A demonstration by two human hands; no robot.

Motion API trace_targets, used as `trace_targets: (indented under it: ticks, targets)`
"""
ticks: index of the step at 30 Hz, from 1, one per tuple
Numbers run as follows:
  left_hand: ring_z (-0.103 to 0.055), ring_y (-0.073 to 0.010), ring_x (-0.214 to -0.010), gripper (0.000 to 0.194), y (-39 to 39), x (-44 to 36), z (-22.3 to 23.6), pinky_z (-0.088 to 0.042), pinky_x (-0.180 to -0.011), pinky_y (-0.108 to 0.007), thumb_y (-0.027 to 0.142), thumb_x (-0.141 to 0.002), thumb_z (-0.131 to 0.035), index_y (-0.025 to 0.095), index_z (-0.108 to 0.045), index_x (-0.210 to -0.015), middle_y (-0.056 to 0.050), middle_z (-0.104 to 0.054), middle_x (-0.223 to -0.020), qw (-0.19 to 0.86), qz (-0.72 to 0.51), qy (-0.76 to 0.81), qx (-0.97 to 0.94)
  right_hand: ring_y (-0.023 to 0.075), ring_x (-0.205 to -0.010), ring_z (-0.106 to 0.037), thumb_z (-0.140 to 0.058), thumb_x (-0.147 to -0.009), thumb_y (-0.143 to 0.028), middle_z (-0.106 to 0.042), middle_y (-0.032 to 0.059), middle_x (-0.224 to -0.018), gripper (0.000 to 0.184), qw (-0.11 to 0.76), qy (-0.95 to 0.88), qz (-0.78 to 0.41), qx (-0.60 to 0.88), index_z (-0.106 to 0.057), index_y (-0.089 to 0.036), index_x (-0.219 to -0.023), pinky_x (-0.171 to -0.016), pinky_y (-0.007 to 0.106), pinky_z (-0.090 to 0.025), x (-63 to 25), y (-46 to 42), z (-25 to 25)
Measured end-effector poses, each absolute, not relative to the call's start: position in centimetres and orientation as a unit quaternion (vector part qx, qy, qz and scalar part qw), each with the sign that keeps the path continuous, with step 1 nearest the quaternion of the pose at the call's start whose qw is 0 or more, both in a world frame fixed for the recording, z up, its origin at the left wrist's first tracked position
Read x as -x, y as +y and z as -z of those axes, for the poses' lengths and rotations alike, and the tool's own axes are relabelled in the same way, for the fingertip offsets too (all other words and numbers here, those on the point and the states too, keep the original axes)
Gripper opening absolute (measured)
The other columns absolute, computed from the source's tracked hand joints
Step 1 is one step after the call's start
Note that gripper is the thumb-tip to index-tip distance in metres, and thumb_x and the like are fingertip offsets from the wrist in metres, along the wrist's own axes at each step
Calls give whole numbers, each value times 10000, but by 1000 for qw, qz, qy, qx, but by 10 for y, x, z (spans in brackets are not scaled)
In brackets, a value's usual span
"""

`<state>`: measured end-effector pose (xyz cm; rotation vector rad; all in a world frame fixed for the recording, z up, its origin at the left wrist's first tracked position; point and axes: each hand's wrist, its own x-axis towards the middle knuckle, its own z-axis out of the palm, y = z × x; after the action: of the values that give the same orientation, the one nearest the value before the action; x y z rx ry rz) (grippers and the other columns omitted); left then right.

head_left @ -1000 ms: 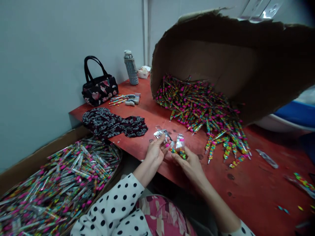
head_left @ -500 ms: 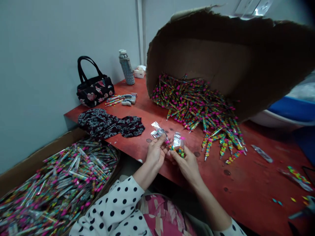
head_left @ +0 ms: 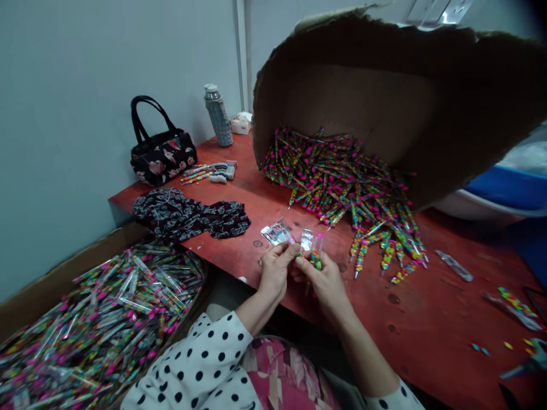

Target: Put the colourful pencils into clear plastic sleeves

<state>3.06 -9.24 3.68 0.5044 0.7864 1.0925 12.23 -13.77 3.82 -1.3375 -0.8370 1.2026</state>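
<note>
ok so at this point i had both hands up just over the edge of the red tabletop (head_left: 427, 336), held close together so the small stuff stayed right under my eyes. my left hand (head_left: 276, 273) had its fingers (head_left: 287, 254) pinched shut on the end of a shiny packet (head_left: 277, 233), which looked like clear plastic with some foil in it, though i can't really tell from this angle. my right hand (head_left: 323, 283) was curled around a beaded stick (head_left: 316, 260), gripping it low so the colourful part stayed in view, and a clear sleeve (head_left: 306, 240) stood up right beside it. the two hands were nearly touching. the cardboard box (head_left: 342, 74) lay on its side on the tabletop with a big pile of loose sticks (head_left: 337, 182) spilling from its mouth toward me, i'd guess so they stayed within easy reach. off to my left, a low cardboard tray (head_left: 77, 273) held a heap of sticks in plastic sleeves (head_left: 106, 324), right by my polka-dot top (head_left: 200, 364). further back, a floral handbag (head_left: 162, 156), a dark patterned cloth (head_left: 188, 213) and a grey bottle (head_left: 217, 117) sat clear of my hands.
</note>
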Motion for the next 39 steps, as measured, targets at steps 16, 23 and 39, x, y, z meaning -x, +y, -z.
trace_targets:
  ticks: [16, 23, 39]
  targets:
    - [-414, -64, -318, 249, -111, -26, -32, -378, -309, -192, 315, -681, -676, 144, -500, -722, 53, -517, -482, 755, -501, 346, -244, 61, -366, -474, -653, -717, -390, -593, -37, -497, 253, 543, -356, -497, 575, -529, -171, -748, -336, 140, -353, -113, -141, -39]
    - [-572, -104, -501, 264, -112, 19, -46, -478, -484, -216, 301, -619, -733, 135, -559, -726, -2, -629, -614, 697, -569, 385, -206, 133, -549, -613, -690, -675, -401, -635, -12, -627, 274, 535, -359, -549, 532, -569, -169, -755, -523, 245, -530, -101, -136, -42]
    - [-478, -250, -987, 283, -73, -34, -23, -313, -921, -439, 364, -727, -625, 236, -633, -979, -86, -583, -992, 161, -282, 427, -844, 119, -477, -556, -655, -699, -444, -620, 17, -632, 304, 555, -329, -425, 635, -555, -163, -757, -406, 208, -435, -167, -147, -40]
